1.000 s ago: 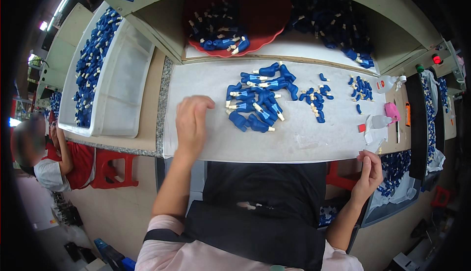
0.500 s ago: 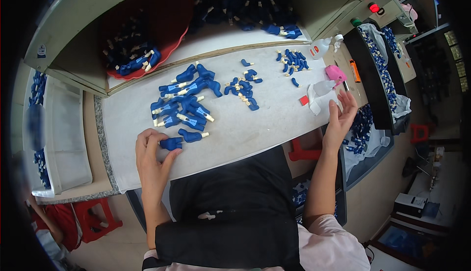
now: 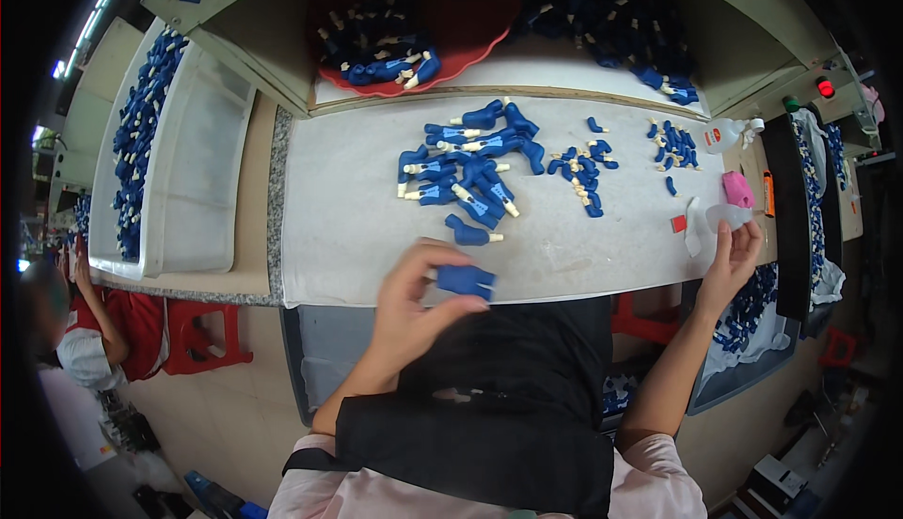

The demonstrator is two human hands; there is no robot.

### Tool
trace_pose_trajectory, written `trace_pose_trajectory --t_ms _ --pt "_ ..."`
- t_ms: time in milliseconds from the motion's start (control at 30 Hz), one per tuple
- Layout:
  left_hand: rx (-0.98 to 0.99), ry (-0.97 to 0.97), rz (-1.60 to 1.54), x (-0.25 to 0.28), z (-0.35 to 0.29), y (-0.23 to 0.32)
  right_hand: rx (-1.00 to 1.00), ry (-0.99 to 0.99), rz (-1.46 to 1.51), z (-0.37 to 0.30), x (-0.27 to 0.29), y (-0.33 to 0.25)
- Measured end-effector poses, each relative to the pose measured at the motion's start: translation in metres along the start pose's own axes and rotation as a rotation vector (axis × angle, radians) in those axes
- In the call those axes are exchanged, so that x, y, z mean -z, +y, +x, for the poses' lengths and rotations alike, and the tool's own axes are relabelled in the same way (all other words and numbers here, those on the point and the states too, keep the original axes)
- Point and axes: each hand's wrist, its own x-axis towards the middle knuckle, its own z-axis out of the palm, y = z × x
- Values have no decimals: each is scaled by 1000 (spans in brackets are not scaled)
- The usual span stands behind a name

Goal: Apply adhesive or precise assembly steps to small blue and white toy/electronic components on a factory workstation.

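In my left hand (image 3: 414, 298), thumb and fingers pinch a blue torso-shaped doll part (image 3: 466, 280), held over the table's front edge. My right hand (image 3: 734, 260) closes thumb and fingers on a small translucent bottle (image 3: 726, 214) at the right of the table. Beyond the left hand a single blue part with a cream peg (image 3: 470, 231) lies apart from a cluster of blue torso parts (image 3: 480, 148). Small curved blue limb parts (image 3: 578, 173) form a middle pile. Another limb pile (image 3: 673, 146) lies farther right.
A white-covered table (image 3: 357, 256) sits below a shelf with a red basin (image 3: 489, 54) of blue parts. A white bin (image 3: 202, 228) stands left, a black tray (image 3: 795, 237) right. Near the bottle are a pink object (image 3: 738, 190), white strip (image 3: 693, 228) and red square (image 3: 678, 224). Another person (image 3: 94, 331) sits left.
My left hand has lifted the blue torso part off the table, toward me. My right hand, earlier spread and empty, has come onto the bottle. The whole view has turned leftward.
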Motion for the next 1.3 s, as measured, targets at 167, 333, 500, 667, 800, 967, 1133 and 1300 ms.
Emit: trace_pose_trajectory --t_ms 167,333,500,667,800,967,1133,1300 --pt "-87 -137 286 -20 20 -21 -99 -109 194 -45 -25 -42" --pt "12 -31 72 -12 23 -27 -246 -381 461 -85 -44 -69" --pt "-79 -61 373 -15 19 -18 -210 -571 603 -101 -61 -77" --pt "-150 -74 811 -16 22 0 -188 -522 481 -98 -64 -69" --pt "-494 -141 867 9 27 27 -235 -488 453 -95 -54 -64" --pt "-968 -177 735 8 8 106 -241 -481 463 -95 -58 -68" --pt "-563 -365 947 21 -9 172 -206 -452 435 -90 -54 -65" --pt "-719 -610 1155 51 -9 180 -216 -466 449 -91 -57 -73"
